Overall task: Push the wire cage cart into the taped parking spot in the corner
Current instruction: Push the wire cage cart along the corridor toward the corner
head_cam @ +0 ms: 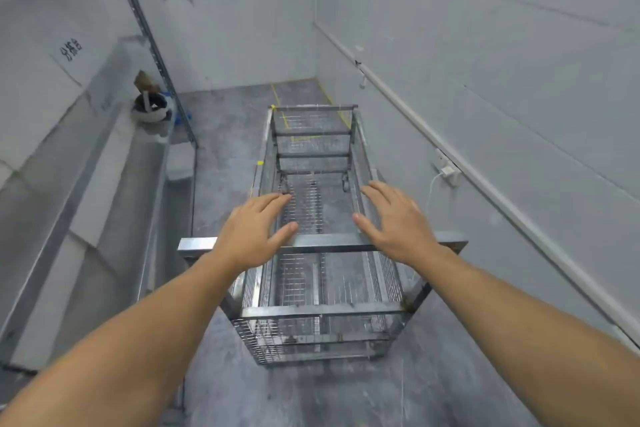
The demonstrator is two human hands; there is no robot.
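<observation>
A long metal wire cage cart (322, 314) stands on the grey floor in front of me, pointing toward the far corner. Its near top bar runs across at mid-frame. My left hand (254, 230) and my right hand (394, 222) hover just above that bar, palms down, fingers spread, holding nothing. Yellow tape lines (281, 104) mark a rectangle on the floor in the corner; the cart's far end overlaps the near part of it, seen through the mesh.
A white wall with a cable duct and a plugged charger (448, 172) runs close along the cart's right. On the left are metal shelves with cardboard sheets (104, 184) and a white helmet (152, 109). A narrow floor strip lies between shelf and cart.
</observation>
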